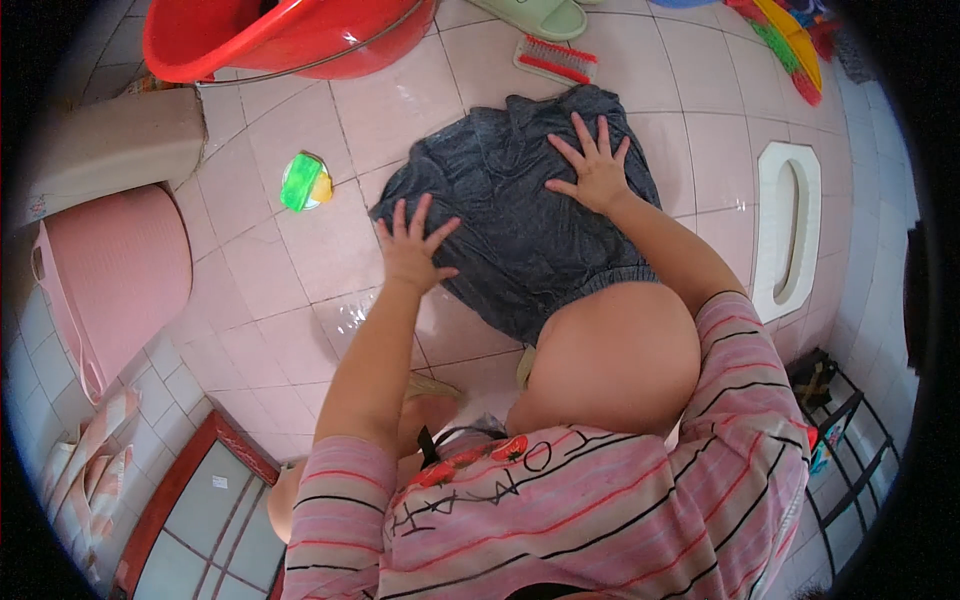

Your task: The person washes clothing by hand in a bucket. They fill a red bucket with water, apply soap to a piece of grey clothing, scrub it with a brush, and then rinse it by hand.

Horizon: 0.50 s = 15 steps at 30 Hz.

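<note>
Dark grey shorts (pixel 500 190), wet-looking, with a gathered waistband near my knee, lie spread on the pink tiled floor. On their left edge my left hand (pixel 412 248) rests with fingers spread. My right hand (pixel 594 168) lies on the far right part of the cloth, its fingers also apart. Neither hand grips anything. Just beyond the shorts is a scrubbing brush (pixel 556 60) with red and white bristles turned up. To the left, a green bar of soap (pixel 300 182) and a small yellow piece sit on a little white dish.
A red bucket (pixel 300 50) with a wire handle stands at the far left, beside green slippers (pixel 540 14). A pink tub (pixel 120 270) is on the left. At right are a white squat toilet (pixel 765 230), a colourful broom (pixel 785 50) and a black rack (pixel 850 450).
</note>
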Available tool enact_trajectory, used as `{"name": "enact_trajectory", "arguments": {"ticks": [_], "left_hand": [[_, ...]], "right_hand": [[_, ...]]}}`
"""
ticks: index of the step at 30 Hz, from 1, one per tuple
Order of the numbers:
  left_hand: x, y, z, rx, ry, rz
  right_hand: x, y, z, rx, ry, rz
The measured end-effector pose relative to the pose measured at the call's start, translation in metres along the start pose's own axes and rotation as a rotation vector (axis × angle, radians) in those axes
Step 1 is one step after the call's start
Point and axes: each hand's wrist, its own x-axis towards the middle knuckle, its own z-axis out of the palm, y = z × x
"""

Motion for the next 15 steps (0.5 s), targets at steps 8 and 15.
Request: {"name": "enact_trajectory", "arguments": {"ticks": [8,15], "left_hand": [[0.052,-0.021,-0.038,0.003,0.438,-0.419],[-0.013,0.125,0.060,-0.159,0.324,0.494]], "right_hand": [[0.039,-0.009,-0.036,0.002,-0.134,0.147],[0.089,-0.039,-0.050,-0.017,0.117,-0.555]]}}
